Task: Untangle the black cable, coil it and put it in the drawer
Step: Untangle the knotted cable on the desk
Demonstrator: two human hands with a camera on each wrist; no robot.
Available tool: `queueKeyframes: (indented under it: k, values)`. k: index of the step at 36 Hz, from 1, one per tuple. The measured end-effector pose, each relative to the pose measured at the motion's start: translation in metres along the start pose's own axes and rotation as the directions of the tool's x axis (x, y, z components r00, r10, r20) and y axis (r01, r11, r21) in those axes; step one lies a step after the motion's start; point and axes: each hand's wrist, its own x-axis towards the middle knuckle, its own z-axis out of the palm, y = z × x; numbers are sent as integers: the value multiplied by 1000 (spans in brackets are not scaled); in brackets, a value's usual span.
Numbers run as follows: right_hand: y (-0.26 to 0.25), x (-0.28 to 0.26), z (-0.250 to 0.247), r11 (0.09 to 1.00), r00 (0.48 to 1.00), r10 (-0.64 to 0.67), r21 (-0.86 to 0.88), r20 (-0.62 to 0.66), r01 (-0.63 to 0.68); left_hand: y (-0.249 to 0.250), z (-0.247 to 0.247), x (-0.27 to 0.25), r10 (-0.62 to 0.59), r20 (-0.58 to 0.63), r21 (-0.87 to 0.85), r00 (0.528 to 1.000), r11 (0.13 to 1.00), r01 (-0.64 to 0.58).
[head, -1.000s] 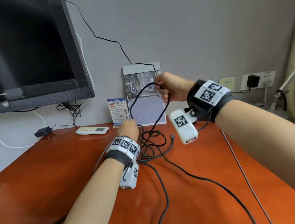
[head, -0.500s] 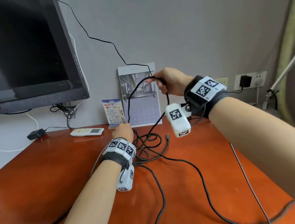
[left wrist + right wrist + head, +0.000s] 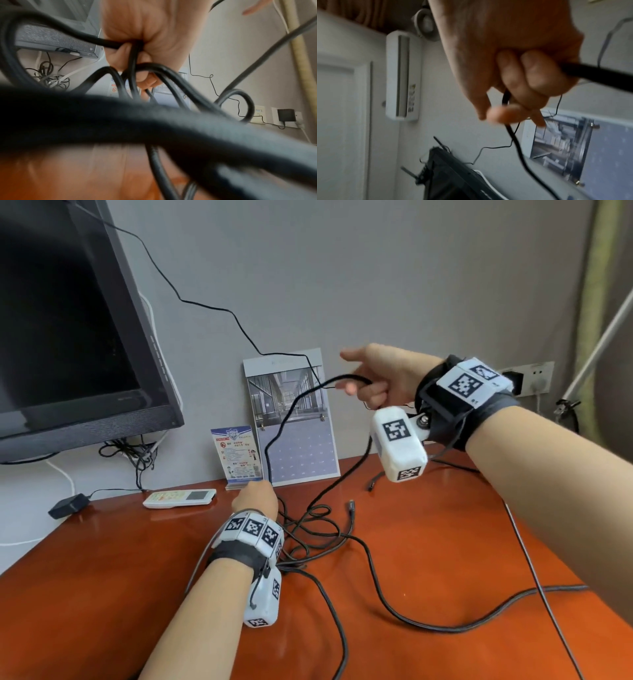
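**Untangling step: both hands on the black cable, knot still on the bench**

I see the work at the untangling step, not yet at coiling. My left hand (image 3: 255, 497) is low, close to the bench (image 3: 445, 542), and its fingers (image 3: 147, 77) are curled round several strands of the black cable (image 3: 310, 529) at once; the left wrist view shows at least 3 strands passing through this grip. My right hand (image 3: 380, 380) is raised, above and to the right of the left one, well apart from it. Its lower fingers (image 3: 537, 75) are closed round 1 strand, while the index finger points out straight and touches nothing.

From the right hand the cable makes an arc down to the left hand, and another part hangs down to the tangle. The tangle lies just to the right of the left wrist, with loops crossing each other. A long free part runs across the bench under the right forearm. 2 plug ends lie on the bench between the hands, below the right hand. I cannot see any drawer in these views.

In my judgement the next move asks me to follow 1 plug end back through the loops and pull it free, keeping the left hand as anchor. I should pull slowly, because a hard pull may tighten the crossings. The thin black wire (image 3: 205, 306) on the wall behind the right hand seems to be another one, so I must not catch it.
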Motion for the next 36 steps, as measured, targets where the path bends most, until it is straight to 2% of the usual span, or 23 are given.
queueKeyframes:
  k: [2,3,5,7,9,12,14,15,20,22,25,29,32,34,36]
  values:
    - [0,-4,-2,978,994,63,-203,86,-44,1,-1,0,9,-7,16,1000,1000,-9]
    - [1,-5,-4,970,990,83,-238,113,-54,0,0,1,11,-8,24,1000,1000,-10]
    - [3,-7,-10,979,994,66,-200,92,-47,-1,1,4,10,-5,32,1000,999,-10]
    - [6,-6,-19,997,1000,6,-82,22,-4,-3,1,5,13,-9,38,1000,999,-13]
    - [10,-9,-31,990,997,-49,127,-62,57,-4,1,6,13,-15,35,1000,999,-13]
    - [19,-16,-49,902,973,-76,402,-217,160,-7,1,9,-2,0,0,1000,1000,2]
    - [27,-20,-59,851,944,-62,477,-325,220,-12,0,11,-34,18,-31,999,999,34]
    - [33,-23,-64,850,944,-51,481,-327,213,-14,1,12,-43,29,-41,999,998,45]
    - [68,-35,-78,916,997,43,401,-60,-16,-21,3,15,-66,44,-68,997,995,69]
    - [82,-38,-80,893,998,51,448,-29,-32,-23,4,16,-77,43,-83,996,993,80]
    - [103,-39,-83,786,986,59,617,-153,48,-25,5,17,-93,33,-110,995,989,96]
    - [133,-45,-97,627,906,124,740,-404,244,-28,6,17,-105,8,-159,994,982,105]
    - [153,-54,-109,542,863,164,775,-477,325,-26,5,14,-133,-5,-215,991,968,129]
    - [164,-60,-111,568,887,184,782,-423,256,-24,5,12,-135,-8,-235,991,963,129]
    - [175,-56,-114,759,879,251,646,-405,81,-21,5,9,-133,-7,-240,991,962,128]
